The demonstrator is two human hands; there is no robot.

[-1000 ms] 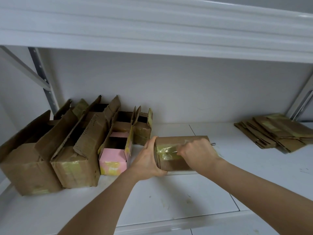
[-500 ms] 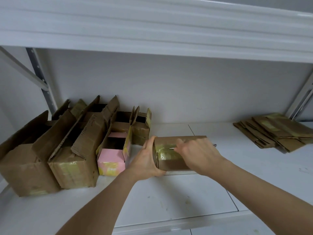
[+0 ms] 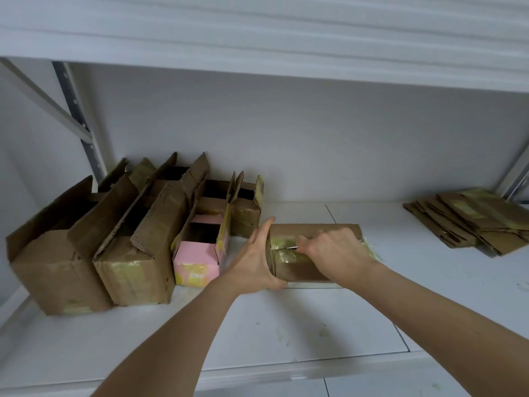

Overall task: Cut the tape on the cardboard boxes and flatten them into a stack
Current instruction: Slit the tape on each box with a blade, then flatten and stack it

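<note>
A small taped cardboard box [image 3: 297, 270] lies on its side in the middle of the white shelf [image 3: 286, 333]. My left hand [image 3: 254, 259] grips its left end, thumb up over the top edge. My right hand [image 3: 332, 253] rests on the box's front and holds a thin metal blade [image 3: 290, 248], whose tip lies in the seam of the yellowish tape [image 3: 282, 245]. Most of the cutter is hidden inside my fist.
Several opened cardboard boxes [image 3: 134, 247] and a pink box [image 3: 200, 256] stand in a row at the left against the back wall. A stack of flattened boxes [image 3: 472, 222] lies at the far right. An upper shelf [image 3: 257, 38] hangs overhead.
My right hand has slid a little leftward along the tape seam with the blade. The left hand keeps its grip on the box's end.
</note>
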